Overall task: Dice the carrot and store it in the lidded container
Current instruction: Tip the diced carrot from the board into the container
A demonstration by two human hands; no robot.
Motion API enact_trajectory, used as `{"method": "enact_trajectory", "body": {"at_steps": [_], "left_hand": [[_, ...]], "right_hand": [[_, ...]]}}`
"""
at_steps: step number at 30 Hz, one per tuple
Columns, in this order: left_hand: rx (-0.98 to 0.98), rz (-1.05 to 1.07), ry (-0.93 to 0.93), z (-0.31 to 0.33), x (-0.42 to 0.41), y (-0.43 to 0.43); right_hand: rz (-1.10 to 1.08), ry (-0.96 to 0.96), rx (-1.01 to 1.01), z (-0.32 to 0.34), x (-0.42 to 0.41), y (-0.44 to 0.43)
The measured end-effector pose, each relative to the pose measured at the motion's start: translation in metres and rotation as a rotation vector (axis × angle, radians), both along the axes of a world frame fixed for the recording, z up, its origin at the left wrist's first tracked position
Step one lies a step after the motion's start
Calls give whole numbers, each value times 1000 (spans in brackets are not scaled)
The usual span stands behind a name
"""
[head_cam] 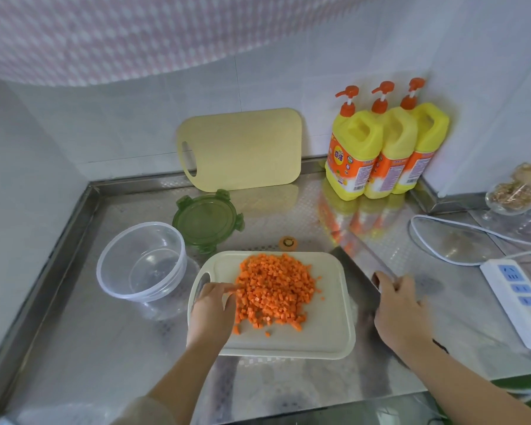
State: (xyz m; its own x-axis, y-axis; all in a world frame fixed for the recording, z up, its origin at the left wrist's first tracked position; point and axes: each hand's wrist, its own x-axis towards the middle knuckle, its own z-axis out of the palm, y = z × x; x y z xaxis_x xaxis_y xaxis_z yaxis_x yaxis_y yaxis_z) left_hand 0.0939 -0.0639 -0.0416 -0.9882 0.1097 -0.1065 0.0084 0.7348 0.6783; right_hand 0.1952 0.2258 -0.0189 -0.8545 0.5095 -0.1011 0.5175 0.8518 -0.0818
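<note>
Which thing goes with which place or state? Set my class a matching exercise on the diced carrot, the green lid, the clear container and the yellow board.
Things
1. diced carrot
2. green lid
3. clear container
4. yellow board

Places or states
A. leaning against the wall
B. piled on the white board
C. empty, left of the white board
D. lying flat on the counter, off the container

Pairs: 1-B, 2-D, 3-C, 4-A

Yellow cutting board (pixel 242 148) leans against back wall tiles. Three yellow pump bottles (pixel 393 148) side by side in corner. White power strip (pixel 517 297) on counter (pixel 105 348), right.
</note>
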Motion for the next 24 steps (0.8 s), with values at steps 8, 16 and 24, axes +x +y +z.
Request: {"method": "enact_trajectory", "body": {"at_steps": [8, 16, 24], "left_hand": [[-10, 24, -44, -1, 7, -14], [43, 69, -132, 3, 5, -12], [-56, 320, -88, 0, 1, -36]], "right_hand": [[-63, -64, -175, -21, -17, -13], [-58, -31, -216, -24, -30, -17], [71, 4, -311, -12, -34, -36]]}}
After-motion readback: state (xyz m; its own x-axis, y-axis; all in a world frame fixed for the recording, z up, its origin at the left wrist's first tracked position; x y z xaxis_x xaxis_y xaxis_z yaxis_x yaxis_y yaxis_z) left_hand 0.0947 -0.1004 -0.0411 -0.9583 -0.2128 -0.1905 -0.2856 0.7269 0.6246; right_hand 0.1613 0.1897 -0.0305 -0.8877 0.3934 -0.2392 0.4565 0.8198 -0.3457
